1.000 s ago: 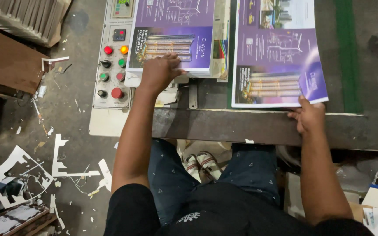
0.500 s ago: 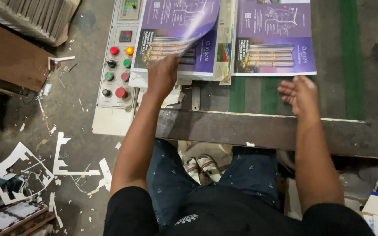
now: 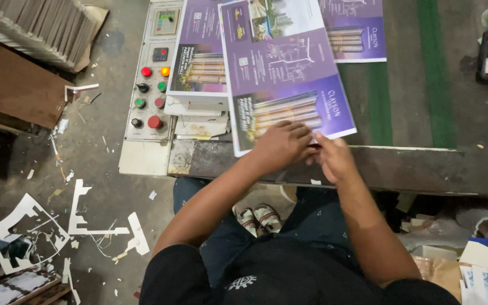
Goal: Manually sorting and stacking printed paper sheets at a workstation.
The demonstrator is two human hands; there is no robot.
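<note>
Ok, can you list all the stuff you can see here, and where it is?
printed sheet: one, purple and white, on the bench under both hands
stack of printed sheets: one, purple, left of it
second loose sheet: one, purple, at the top, partly covered
control panel: one, grey with red, green, orange and black buttons, left end of the bench
bench: one, dark with a green stripe
card offcuts: several, white, on the floor at left
cardboard stack: one, top left
left hand: on the sheet's near edge
right hand: grip at the same edge
</note>
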